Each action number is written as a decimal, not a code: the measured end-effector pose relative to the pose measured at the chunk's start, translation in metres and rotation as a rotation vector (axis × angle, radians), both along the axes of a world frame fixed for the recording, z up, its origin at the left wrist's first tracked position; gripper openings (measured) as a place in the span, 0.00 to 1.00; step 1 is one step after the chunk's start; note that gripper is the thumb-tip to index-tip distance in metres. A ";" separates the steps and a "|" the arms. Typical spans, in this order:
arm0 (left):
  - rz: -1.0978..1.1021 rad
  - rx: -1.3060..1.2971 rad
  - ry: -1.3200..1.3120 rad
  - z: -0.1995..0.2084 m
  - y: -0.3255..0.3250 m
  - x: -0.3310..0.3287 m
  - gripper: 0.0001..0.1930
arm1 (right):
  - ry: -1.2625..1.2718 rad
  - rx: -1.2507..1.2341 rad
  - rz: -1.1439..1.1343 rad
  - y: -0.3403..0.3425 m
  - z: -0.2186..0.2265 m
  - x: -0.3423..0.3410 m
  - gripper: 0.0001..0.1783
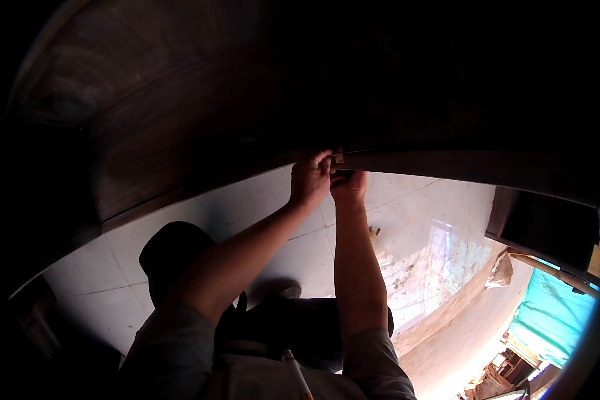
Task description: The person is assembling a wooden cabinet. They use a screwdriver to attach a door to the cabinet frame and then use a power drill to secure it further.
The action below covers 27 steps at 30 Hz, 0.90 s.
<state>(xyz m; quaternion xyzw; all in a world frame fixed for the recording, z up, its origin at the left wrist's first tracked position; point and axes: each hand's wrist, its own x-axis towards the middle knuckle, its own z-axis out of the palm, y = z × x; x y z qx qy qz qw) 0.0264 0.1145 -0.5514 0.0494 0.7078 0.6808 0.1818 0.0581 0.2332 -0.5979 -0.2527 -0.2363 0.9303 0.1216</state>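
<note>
Both my hands meet at the lower edge of a dark wooden panel (440, 163), which looks like part of a large piece of furniture. My left hand (310, 180) has its fingers curled together at that edge, beside a small brownish bit (339, 159) whose kind I cannot make out. Just right of it and slightly lower is my right hand (349, 189), palm side up, thumb raised, its fingers bent in toward the same spot. Deep shadow hides the fingertips and whatever lies between them.
Below spreads a pale tiled floor (380, 207) with a small yellowish object (375, 233) on it. A dark box-like piece (547, 227) stands at right. Beyond hangs a turquoise sheet (557, 313). A white pen-like stick (297, 373) shows at my chest.
</note>
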 end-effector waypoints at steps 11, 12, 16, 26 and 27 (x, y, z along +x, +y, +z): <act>0.026 -0.019 0.194 0.025 0.002 0.017 0.21 | 0.034 0.132 -0.050 0.001 -0.008 0.006 0.24; 0.043 0.003 0.188 0.024 0.003 0.017 0.21 | -0.053 0.092 -0.056 0.002 -0.003 0.006 0.24; 0.067 -0.075 0.216 0.023 0.002 0.018 0.19 | -0.360 -0.055 -0.155 0.022 0.004 0.021 0.21; -0.003 -0.269 0.326 -0.008 -0.006 0.011 0.11 | -0.970 0.528 0.432 0.089 0.024 0.085 0.17; -0.092 -0.242 0.201 0.005 -0.009 0.009 0.15 | -0.969 0.539 0.532 0.087 0.014 0.099 0.16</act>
